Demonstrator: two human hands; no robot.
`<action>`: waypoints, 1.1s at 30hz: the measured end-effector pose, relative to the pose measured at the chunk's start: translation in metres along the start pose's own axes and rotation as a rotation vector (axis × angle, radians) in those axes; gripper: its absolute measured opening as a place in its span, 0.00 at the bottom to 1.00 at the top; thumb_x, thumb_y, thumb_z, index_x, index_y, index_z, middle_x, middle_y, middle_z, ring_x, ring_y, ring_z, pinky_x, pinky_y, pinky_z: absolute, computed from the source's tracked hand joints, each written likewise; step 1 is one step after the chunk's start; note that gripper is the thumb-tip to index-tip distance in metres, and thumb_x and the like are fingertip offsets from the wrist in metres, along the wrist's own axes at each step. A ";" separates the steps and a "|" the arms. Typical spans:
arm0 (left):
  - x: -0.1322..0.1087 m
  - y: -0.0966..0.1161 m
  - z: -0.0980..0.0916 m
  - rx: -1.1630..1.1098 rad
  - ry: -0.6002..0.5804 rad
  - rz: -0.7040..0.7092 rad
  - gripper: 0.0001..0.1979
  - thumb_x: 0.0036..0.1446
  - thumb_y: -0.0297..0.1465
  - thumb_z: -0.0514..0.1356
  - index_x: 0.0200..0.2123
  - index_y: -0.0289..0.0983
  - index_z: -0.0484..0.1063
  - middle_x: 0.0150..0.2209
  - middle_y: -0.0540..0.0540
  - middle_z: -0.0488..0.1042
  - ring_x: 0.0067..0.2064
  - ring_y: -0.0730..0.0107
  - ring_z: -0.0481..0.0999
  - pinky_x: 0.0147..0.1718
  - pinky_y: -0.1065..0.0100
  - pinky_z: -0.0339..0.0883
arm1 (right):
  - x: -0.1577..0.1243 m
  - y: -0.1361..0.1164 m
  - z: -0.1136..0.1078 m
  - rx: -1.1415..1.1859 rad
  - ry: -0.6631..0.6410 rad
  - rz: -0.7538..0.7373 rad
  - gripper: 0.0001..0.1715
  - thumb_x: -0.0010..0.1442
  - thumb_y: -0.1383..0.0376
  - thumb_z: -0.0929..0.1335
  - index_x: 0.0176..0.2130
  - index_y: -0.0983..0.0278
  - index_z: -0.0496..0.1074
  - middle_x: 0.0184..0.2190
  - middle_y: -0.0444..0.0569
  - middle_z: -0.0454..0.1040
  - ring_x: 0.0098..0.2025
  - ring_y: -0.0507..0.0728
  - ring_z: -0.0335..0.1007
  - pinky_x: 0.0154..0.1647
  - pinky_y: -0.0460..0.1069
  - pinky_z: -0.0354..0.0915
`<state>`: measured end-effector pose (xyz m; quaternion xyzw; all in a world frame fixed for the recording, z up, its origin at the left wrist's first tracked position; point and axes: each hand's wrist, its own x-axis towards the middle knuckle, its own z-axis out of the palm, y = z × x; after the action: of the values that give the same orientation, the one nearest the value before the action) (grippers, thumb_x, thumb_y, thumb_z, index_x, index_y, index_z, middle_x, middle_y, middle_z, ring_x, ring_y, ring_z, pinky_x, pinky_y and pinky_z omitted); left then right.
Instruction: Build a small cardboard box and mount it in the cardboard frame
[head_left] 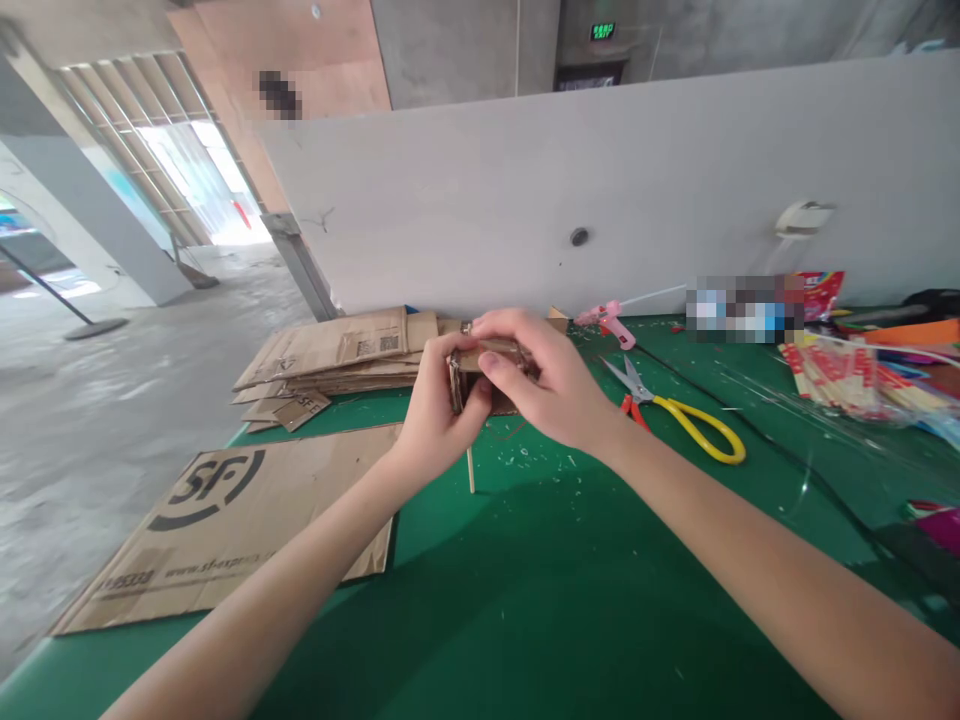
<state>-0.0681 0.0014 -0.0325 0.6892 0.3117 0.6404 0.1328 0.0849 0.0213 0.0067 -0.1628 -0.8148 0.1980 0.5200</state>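
Both my hands are wrapped around a small brown cardboard piece (491,362), seemingly a little box shape, above the green table. My left hand (439,405) grips its left side, with the thumb at the front. Over its top and right side curls my right hand (544,375), thumb lying across the upper face. My fingers hide much of the cardboard. A thin wooden stick (471,470) shows below my left hand; whether it touches the cardboard I cannot tell. Right of my right hand lie yellow-handled scissors (694,425), and beyond them a pink glue gun (613,325).
A stack of flattened cardboard (337,350) lies at the back left, with a large printed cardboard sheet (300,500) nearer me. Packets of sticks (832,380) and other craft supplies crowd the right side. A black cable (757,430) crosses the green table (510,620). Behind rises a white panel (465,210).
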 end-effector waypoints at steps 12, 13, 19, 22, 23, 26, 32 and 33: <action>-0.014 0.008 0.004 0.063 -0.024 0.095 0.22 0.64 0.31 0.51 0.60 0.45 0.51 0.56 0.39 0.62 0.55 0.60 0.67 0.51 0.55 0.68 | -0.011 -0.005 0.015 -0.002 0.063 -0.122 0.08 0.64 0.65 0.62 0.45 0.60 0.65 0.48 0.53 0.70 0.53 0.57 0.66 0.52 0.58 0.66; -0.015 0.011 0.003 0.053 -0.035 0.096 0.22 0.64 0.32 0.51 0.60 0.44 0.51 0.55 0.39 0.62 0.54 0.60 0.68 0.50 0.56 0.69 | -0.012 -0.005 0.015 -0.013 0.078 -0.136 0.08 0.63 0.65 0.63 0.44 0.60 0.65 0.47 0.53 0.70 0.52 0.58 0.67 0.52 0.58 0.66; -0.020 0.016 0.005 -0.170 -0.037 -0.028 0.22 0.63 0.46 0.47 0.57 0.44 0.56 0.55 0.40 0.63 0.54 0.56 0.67 0.53 0.49 0.65 | -0.014 -0.006 0.018 -0.047 0.129 -0.188 0.06 0.62 0.66 0.63 0.42 0.60 0.66 0.43 0.51 0.72 0.51 0.58 0.68 0.50 0.58 0.68; -0.022 0.014 0.012 -0.202 0.061 -0.088 0.19 0.64 0.46 0.45 0.54 0.45 0.59 0.54 0.41 0.64 0.54 0.57 0.67 0.53 0.50 0.66 | -0.015 -0.007 0.021 -0.058 0.139 -0.185 0.06 0.64 0.66 0.62 0.41 0.60 0.67 0.44 0.51 0.72 0.50 0.57 0.68 0.49 0.58 0.68; -0.022 0.013 0.014 -0.201 0.094 -0.088 0.19 0.64 0.46 0.45 0.53 0.46 0.60 0.53 0.42 0.64 0.54 0.58 0.68 0.52 0.50 0.66 | -0.015 -0.007 0.021 -0.061 0.139 -0.184 0.06 0.64 0.66 0.62 0.41 0.59 0.67 0.45 0.51 0.72 0.51 0.57 0.68 0.49 0.58 0.68; -0.023 0.009 0.019 -0.199 0.157 -0.061 0.18 0.64 0.47 0.45 0.51 0.46 0.61 0.50 0.43 0.66 0.53 0.59 0.68 0.52 0.52 0.66 | -0.015 -0.007 0.023 -0.063 0.141 -0.175 0.06 0.64 0.63 0.63 0.41 0.59 0.68 0.45 0.52 0.71 0.51 0.58 0.68 0.49 0.58 0.68; -0.025 0.007 0.026 -0.259 0.191 -0.057 0.17 0.65 0.46 0.45 0.51 0.46 0.60 0.47 0.45 0.65 0.46 0.66 0.70 0.47 0.60 0.69 | -0.013 -0.008 0.028 -0.064 0.223 -0.166 0.03 0.63 0.63 0.65 0.38 0.59 0.69 0.41 0.50 0.73 0.46 0.56 0.70 0.46 0.56 0.70; -0.025 0.008 0.027 -0.265 0.192 -0.053 0.17 0.65 0.46 0.45 0.50 0.46 0.60 0.47 0.46 0.65 0.44 0.68 0.71 0.45 0.62 0.69 | -0.014 -0.008 0.029 -0.065 0.242 -0.160 0.03 0.63 0.64 0.64 0.37 0.59 0.69 0.41 0.50 0.73 0.46 0.56 0.71 0.45 0.56 0.70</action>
<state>-0.0398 -0.0144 -0.0520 0.5931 0.2536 0.7351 0.2090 0.0634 0.0032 -0.0113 -0.1367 -0.7625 0.1081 0.6230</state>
